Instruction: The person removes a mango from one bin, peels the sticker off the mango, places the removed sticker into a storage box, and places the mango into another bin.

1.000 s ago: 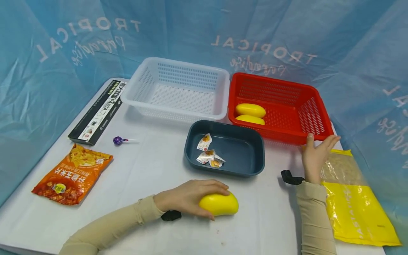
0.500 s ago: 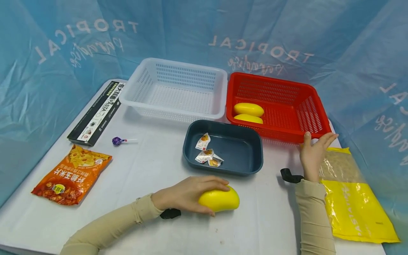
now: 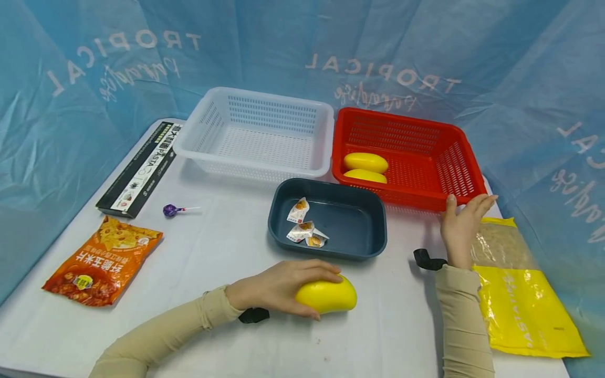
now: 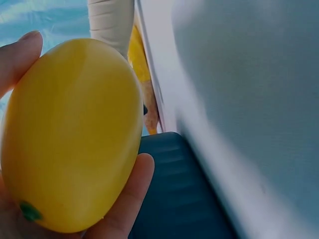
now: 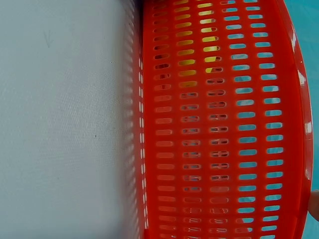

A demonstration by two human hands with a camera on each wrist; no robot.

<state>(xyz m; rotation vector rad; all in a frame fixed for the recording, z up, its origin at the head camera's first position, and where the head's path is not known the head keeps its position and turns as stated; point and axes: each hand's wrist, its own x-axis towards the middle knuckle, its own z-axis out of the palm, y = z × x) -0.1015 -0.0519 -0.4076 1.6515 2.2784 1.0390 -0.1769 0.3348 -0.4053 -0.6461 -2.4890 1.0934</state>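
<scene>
My left hand (image 3: 288, 289) grips a smooth yellow mango (image 3: 331, 296) at the near middle of the table, thumb on the near side and fingers over the far side. In the left wrist view the mango (image 4: 75, 134) fills much of the picture, a small green spot at its lower end. My right hand (image 3: 460, 228) touches the near right corner of the red basket (image 3: 411, 199), fingers extended along its rim. Two more yellow mangoes (image 3: 366, 162) lie inside that basket, at its left end. In the right wrist view only a fingertip shows beside the basket's rim (image 5: 305, 119).
A dark blue tray (image 3: 373, 226) with several small white packets (image 3: 300, 231) stands in the middle. Behind it is a white basket (image 3: 264, 168). At left lie a pasta box (image 3: 139, 168), a lollipop (image 3: 171, 210) and an orange snack bag (image 3: 101, 262); at right, a yellow bag (image 3: 529, 310).
The mango has tilted slightly in my left hand and moved a little away from me. My right hand keeps its place at the basket's corner. The whole head view has shifted slightly.
</scene>
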